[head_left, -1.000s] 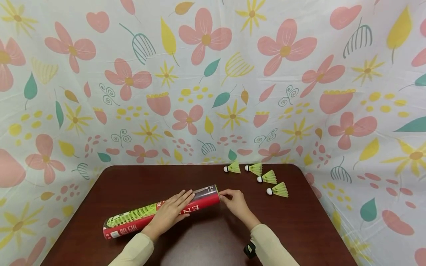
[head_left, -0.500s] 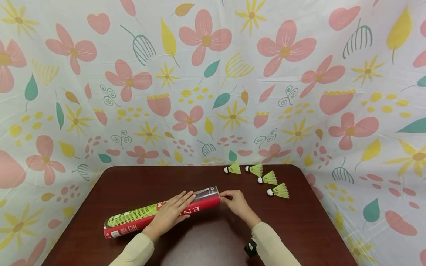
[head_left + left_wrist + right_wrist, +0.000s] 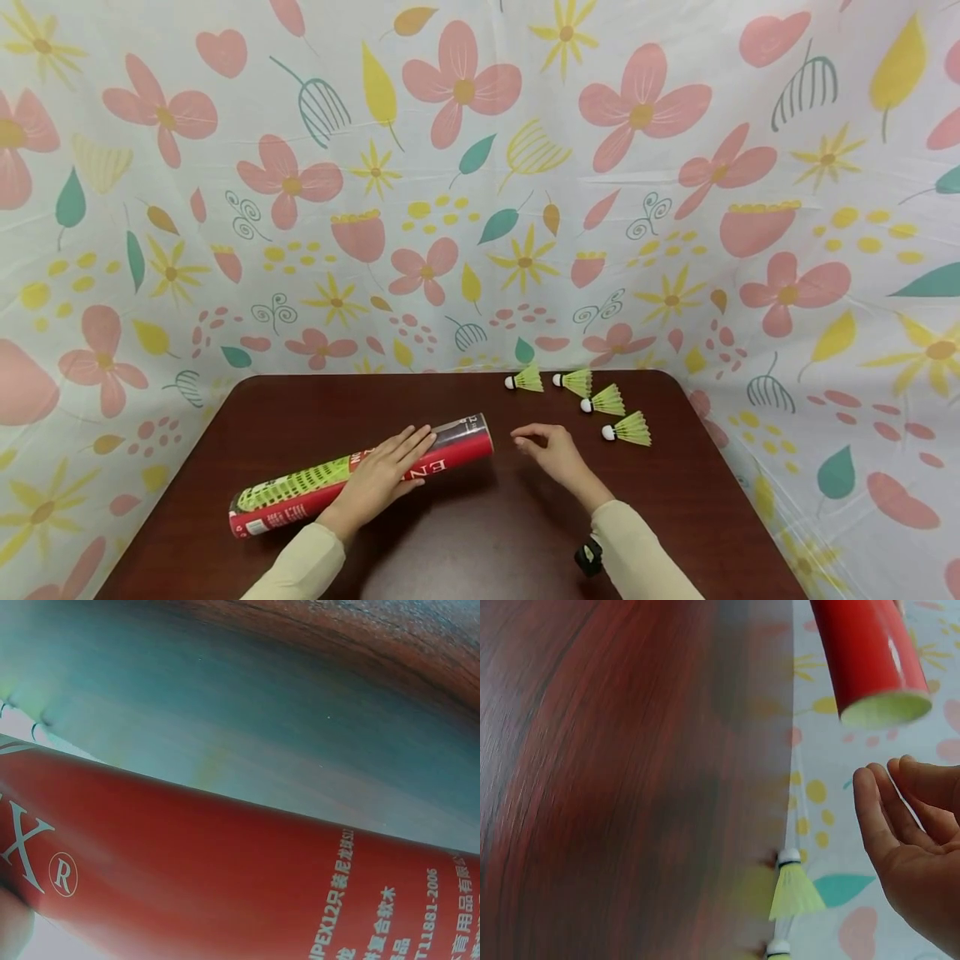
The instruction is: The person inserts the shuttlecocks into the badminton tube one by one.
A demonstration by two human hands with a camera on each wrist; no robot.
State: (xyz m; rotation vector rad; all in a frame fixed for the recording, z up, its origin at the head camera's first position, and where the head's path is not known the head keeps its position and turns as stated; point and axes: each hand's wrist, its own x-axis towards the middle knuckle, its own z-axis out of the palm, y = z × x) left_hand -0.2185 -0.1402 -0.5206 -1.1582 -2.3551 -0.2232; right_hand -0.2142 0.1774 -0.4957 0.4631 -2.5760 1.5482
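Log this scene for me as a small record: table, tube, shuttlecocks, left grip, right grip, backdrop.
Table: dark reddish-brown
Tube: mostly red, printed, slanting across the head view
Shuttlecocks: four, yellow-green skirts, white bases, at the table's far right
Left grip: bare hand resting on the tube
Right grip: bare hand beyond the tube's right end, not touching it; nothing visible held
Backdrop: white, floral print

Field notes: my sleeves (image 3: 303, 557) plain cream. Tube (image 3: 322, 487): red, dark grey panel, yellow-green lattice print, white lettering. Shuttlecocks (image 3: 632, 428): yellow-green skirts, white tips, black bands. Table (image 3: 450, 558): dark red-brown, streaked grain. Cloth (image 3: 480, 192): white, pink blossoms, yellow flowers, teal leaves.
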